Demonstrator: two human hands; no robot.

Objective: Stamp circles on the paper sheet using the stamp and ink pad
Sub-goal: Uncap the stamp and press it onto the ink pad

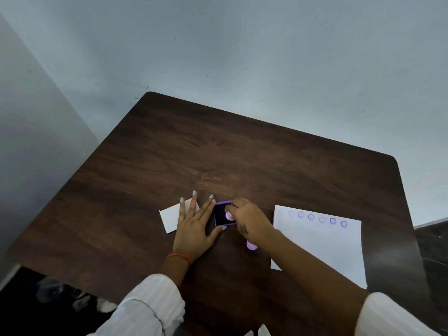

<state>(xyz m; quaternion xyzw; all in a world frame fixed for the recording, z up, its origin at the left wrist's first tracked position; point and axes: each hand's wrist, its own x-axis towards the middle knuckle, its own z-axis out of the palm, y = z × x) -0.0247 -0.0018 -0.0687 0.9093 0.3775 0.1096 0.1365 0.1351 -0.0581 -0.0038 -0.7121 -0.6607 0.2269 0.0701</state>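
A purple-framed ink pad (221, 215) with a dark inking surface lies on the brown table (242, 154). My left hand (195, 229) rests flat beside it, fingers spread, thumb and forefinger touching the pad's left edge. My right hand (247, 219) grips a small lilac stamp (229, 216) and presses it onto the pad. A white paper sheet (322, 246) lies to the right, with a row of several purple circle prints (311, 217) along its far edge, some of them faint.
A small white card (169, 218) lies partly under my left fingers. A lilac round cap (251, 245) sits on the table under my right wrist. Grey walls close the far side and the left. The table's right edge runs just beyond the sheet.
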